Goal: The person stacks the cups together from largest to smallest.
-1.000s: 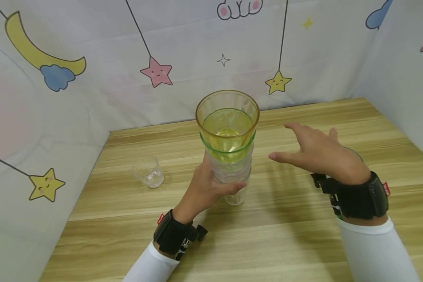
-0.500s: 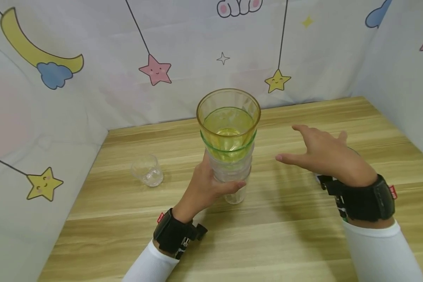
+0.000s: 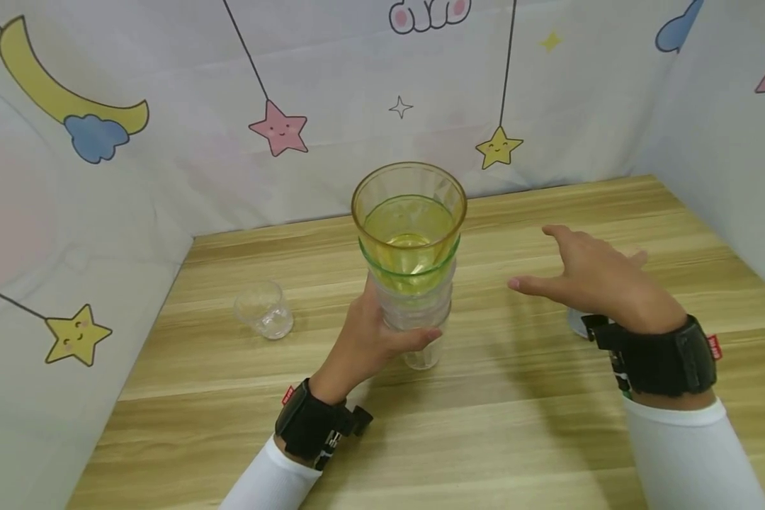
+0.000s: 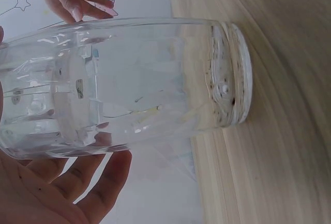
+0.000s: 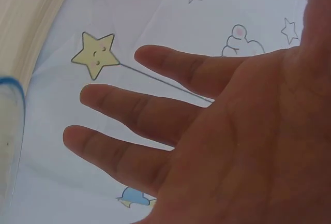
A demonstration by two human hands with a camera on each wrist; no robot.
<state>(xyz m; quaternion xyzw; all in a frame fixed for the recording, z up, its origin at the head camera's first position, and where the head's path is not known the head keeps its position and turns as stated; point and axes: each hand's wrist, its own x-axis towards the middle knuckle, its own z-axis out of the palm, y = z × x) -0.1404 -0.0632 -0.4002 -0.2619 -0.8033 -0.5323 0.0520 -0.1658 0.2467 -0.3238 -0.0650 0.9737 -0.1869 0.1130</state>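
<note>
One small clear glass [image 3: 273, 320] sits near the left edge of the smooth, streaky wooden table [image 3: 484, 439], and a strip of grain lies between it and the left hand [image 3: 362, 340], which curls round the clear lower part of one tall stack of flared glasses [image 3: 413, 265], rims amber above and green below, the clear layers too blended to count. Across a wide gap, the right hand [image 3: 602, 280] hovers, fingers and thumb spread, holding nothing; one blue-edged glass [image 3: 576, 323] is mostly hidden behind it.
</note>
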